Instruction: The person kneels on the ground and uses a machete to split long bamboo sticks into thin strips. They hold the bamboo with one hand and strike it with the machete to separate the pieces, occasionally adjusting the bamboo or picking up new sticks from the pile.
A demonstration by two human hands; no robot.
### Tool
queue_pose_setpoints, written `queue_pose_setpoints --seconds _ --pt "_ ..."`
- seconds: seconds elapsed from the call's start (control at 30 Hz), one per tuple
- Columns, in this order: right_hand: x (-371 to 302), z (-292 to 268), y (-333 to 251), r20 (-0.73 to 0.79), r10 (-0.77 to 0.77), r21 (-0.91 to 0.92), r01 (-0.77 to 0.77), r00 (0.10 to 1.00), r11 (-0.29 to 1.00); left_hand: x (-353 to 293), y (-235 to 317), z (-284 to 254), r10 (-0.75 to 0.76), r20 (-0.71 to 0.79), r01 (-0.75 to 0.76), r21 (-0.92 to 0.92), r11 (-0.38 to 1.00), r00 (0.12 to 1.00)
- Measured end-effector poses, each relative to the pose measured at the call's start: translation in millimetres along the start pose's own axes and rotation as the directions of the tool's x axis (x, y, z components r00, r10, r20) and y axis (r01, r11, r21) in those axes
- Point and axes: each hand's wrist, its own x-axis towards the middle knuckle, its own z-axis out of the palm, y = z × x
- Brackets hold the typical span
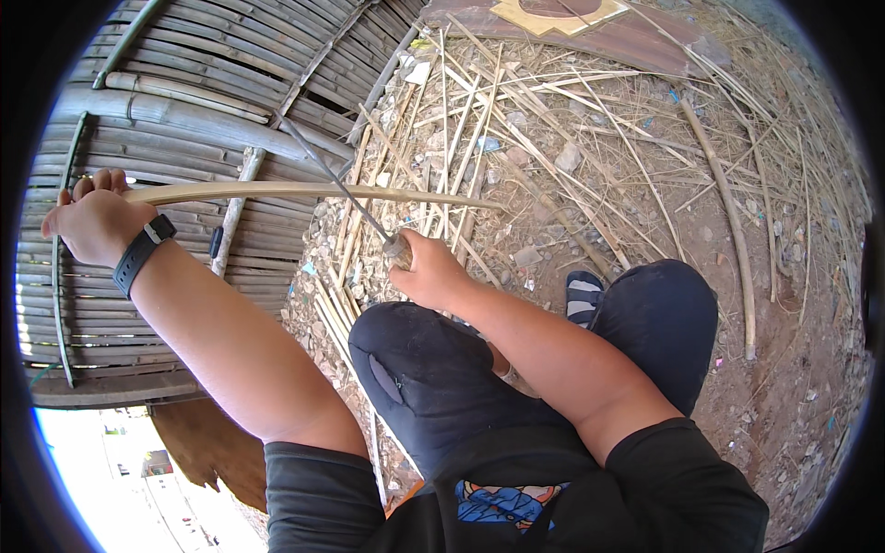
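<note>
At the far left, my left hand (90,219) is closed round one end of a long, pale bamboo strip (249,190). The strip runs nearly level to the right, its thin free end above the littered ground. Closer to the middle, my right hand (430,271) grips the short handle of a knife (318,154) with a long, narrow, dark blade. That blade slants up and left, crossing the strip just left of my right hand. Whether its edge touches the strip, I cannot tell. Both arms are stretched out past my bent knees (419,378).
A bamboo slat wall (184,138) rises close on the left. Split bamboo strips (479,101) lie scattered over stony ground ahead. A thicker pole (728,221) rests at the right, and a brown sheet (627,41) at the back. My sandalled foot (583,297) is between.
</note>
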Motion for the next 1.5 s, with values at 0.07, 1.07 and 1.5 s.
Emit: queue_pose_setpoints --seconds 0.07,1.07,1.5 --pt "4 -6 13 0.051 0.019 -0.017 -0.018 0.999 1.000 -2 2 0 0.006 0.017 -0.005 -0.024 1.000 1.000" --pt "-7 -11 -79 0.107 0.046 -0.097 -0.036 0.993 0.995 -9 16 -16 0.010 0.217 0.031 -0.183 0.983 0.976" --pt "-18 -8 -81 0.023 -0.041 0.048 0.040 0.999 0.998 -26 35 -9 -0.043 0.189 0.091 -0.255 0.963 0.981"
